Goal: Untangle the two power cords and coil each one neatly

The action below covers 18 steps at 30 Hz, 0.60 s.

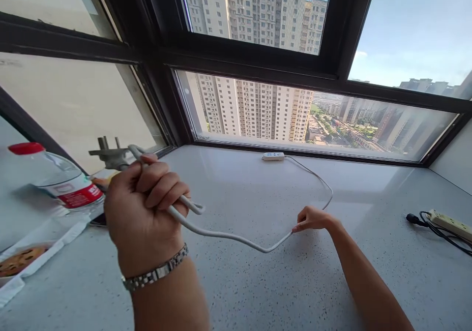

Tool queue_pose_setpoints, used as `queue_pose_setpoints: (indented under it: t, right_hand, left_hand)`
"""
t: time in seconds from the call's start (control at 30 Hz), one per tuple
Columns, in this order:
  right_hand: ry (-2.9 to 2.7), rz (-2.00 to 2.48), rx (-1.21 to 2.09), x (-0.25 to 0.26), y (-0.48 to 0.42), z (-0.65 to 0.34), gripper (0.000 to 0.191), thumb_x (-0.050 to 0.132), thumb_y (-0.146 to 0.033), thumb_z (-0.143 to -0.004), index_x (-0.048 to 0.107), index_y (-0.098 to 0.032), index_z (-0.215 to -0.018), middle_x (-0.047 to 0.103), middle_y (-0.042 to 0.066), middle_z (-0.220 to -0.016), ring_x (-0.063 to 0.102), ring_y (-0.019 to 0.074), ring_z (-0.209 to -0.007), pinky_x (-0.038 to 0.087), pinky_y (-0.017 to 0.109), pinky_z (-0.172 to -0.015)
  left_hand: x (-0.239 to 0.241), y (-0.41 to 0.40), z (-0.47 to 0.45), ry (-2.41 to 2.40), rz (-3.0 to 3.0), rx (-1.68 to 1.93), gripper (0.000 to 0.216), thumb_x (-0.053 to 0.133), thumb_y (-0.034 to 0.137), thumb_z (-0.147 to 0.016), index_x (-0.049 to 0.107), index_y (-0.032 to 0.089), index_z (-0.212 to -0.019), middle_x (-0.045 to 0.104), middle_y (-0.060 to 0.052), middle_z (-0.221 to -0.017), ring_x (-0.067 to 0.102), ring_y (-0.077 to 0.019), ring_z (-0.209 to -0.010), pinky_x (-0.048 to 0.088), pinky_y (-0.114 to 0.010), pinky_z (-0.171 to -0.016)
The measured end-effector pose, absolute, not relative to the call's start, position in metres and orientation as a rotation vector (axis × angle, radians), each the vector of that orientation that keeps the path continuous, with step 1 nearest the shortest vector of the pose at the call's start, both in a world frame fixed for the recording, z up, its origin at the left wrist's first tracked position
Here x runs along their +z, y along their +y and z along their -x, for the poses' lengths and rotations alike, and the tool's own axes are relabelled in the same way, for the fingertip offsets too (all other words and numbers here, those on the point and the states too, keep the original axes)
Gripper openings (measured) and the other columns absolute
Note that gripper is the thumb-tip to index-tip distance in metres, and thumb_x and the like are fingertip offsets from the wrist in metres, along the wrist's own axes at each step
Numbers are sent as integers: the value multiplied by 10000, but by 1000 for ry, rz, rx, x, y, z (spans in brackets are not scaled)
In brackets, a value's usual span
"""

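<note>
My left hand (142, 213) is raised over the sill, closed around the plug end of a white power cable (228, 234). The grey three-pin plug (108, 155) sticks out of the fist to the left. The cable sags from the fist across to my right hand (311, 219), which pinches it low over the stone sill (258, 282). From there the cable curves back to a small white power strip (273, 156) lying by the window frame.
A plastic water bottle with a red cap and label (55, 178) lies at the left. A cookie in a white wrapper (22, 262) sits at the left edge. A beige power strip with a black cord (448, 223) lies at the right. Dark window frames enclose the sill.
</note>
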State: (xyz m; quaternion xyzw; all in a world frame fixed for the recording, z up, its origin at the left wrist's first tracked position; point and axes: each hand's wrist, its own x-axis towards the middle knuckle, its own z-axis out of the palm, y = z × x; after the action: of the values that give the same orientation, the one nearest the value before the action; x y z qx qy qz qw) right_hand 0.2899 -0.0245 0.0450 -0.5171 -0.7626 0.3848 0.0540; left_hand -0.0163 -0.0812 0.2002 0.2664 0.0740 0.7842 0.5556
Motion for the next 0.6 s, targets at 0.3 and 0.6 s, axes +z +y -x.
queue_pose_setpoints:
  t: [0.3,0.6]
  right_hand:
    - [-1023,1365,617,95,-33,-307,447,593,-621,-705,444,-204,-641,293,-77,-531,240,69,-430,211,227,-395]
    - [-1610,1062,277,98,-107,-233,432,390,-477,-931,559,-225,-1239,519,125,-1207,477,249,-1141,449,431,-914]
  left_hand:
    - [175,-71,-67,519,-1082,1395,321,624,400,-729,422,188,-600,223,101,-421,138,-35,-345,134,-153,-317]
    - [123,-49,-157,756,-1115,1436,438,683,496,-672,389,179,-608,329,80,-507,301,-38,-440,273,-163,-402]
